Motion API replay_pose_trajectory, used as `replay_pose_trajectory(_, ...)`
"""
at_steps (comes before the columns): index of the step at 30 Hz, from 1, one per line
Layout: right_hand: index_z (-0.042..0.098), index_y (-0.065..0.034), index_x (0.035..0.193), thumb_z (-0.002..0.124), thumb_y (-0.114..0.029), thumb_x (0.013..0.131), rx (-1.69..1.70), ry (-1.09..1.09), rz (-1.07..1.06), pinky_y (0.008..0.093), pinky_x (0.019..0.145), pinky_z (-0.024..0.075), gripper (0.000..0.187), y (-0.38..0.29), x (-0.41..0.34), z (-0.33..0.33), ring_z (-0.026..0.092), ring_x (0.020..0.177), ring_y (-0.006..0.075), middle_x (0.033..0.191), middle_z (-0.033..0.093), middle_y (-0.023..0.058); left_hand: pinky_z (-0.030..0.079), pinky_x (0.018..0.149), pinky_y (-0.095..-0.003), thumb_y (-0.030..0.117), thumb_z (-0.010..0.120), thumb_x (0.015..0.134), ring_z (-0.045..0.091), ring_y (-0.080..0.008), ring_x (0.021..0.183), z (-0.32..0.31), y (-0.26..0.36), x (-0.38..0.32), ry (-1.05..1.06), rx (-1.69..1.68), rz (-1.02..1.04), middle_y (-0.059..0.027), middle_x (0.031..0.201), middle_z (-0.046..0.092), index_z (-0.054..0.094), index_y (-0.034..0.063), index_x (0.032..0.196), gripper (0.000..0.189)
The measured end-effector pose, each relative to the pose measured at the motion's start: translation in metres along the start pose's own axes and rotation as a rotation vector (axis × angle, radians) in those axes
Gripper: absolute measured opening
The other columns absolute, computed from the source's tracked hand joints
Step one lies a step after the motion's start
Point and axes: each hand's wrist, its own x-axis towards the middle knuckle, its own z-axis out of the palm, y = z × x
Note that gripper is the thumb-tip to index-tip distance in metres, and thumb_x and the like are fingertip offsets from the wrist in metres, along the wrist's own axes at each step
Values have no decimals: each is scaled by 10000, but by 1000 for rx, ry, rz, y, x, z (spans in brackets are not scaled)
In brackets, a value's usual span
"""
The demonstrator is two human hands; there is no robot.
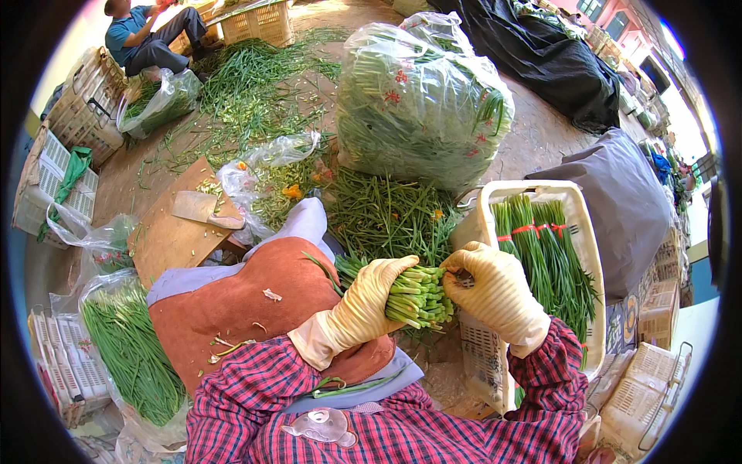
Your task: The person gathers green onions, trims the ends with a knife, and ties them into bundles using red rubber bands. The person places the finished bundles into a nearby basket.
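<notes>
My left hand [362,301], in a cream rubber glove, is wrapped around a bunch of green stalks [418,297] with their cut ends facing right. Thumb and forefinger of my gloved right hand [493,290] meet at the upper right side of the bunch; whether a stalk is pinched between them I cannot tell. Beneath my left arm an orange-brown cloth [243,301] covers the lap. Right of my hands, a cream plastic crate [597,342] holds several green bundles [530,249] tied with red bands. Loose green leaves [394,217] lie in a heap beyond my hands.
A cleaver [194,206] rests on a wooden board [156,238] at the left. Bagged greens [130,348] lie nearer me. A large plastic bag of greens [417,116] stands ahead, beside a black sheet [539,64]. A person [153,37] sits at the far upper left, near scattered leaves.
</notes>
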Motion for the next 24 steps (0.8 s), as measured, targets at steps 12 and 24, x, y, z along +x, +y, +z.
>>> replay_pose_trajectory(12,706,-55,878,719,-52,862,363,183,79,314,648,544,21,11,-3,15,679,680,210,821,722,87,440,1053,-469,167,893,630,548,-384,1190,-1,-2,-2,4,-49,-30,-153,1290,579,437,105,1482,968)
replay_pose_trajectory(24,790,-173,957,794,-98,820,317,106,-199,369,817,545,156,7,-7,-9,677,890,262,945,708,42,450,1043,-464,156,900,629,553,-390,1185,-2,1,-1,2,-80,-44,-160,1297,577,441,96,1484,972)
